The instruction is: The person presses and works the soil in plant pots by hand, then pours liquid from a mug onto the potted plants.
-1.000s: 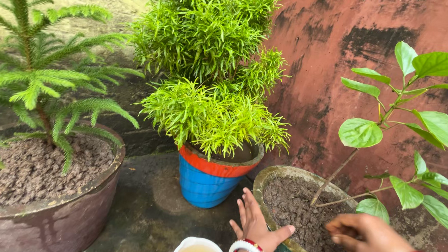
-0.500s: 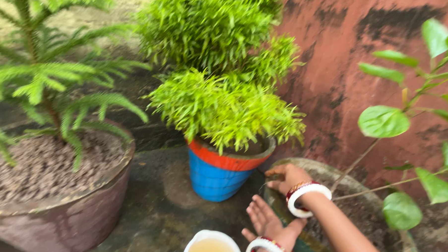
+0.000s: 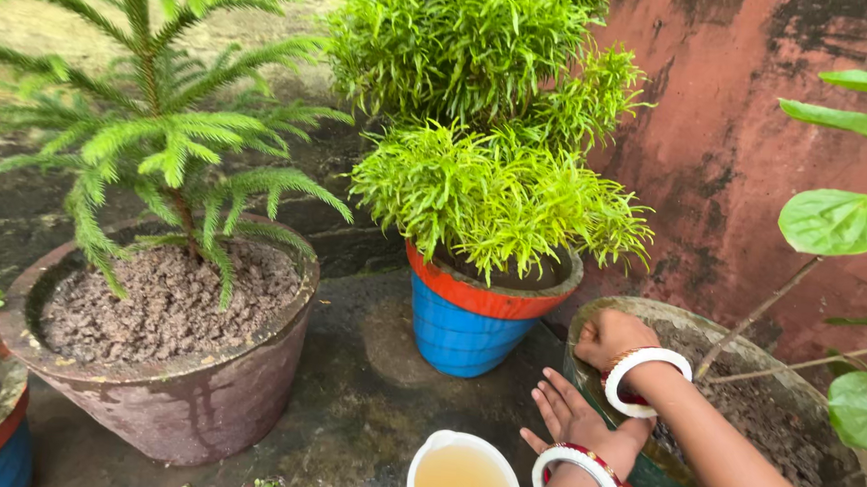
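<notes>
mossy round pot (image 3: 737,342) — right hand (image 3: 611,338) fingers clenched on rim, left hand (image 3: 567,419) fingers released.

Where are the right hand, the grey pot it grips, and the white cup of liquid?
right hand (image 3: 611,336), head view, back of the fist.
grey pot (image 3: 676,314), head view, far rim.
white cup (image 3: 428,443), head view, left rim.

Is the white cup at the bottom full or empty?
Nearly full: yellowish liquid fills the white cup almost to its rim.

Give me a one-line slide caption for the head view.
Both hands grip a plant pot's rim beside a blue pot.
</notes>
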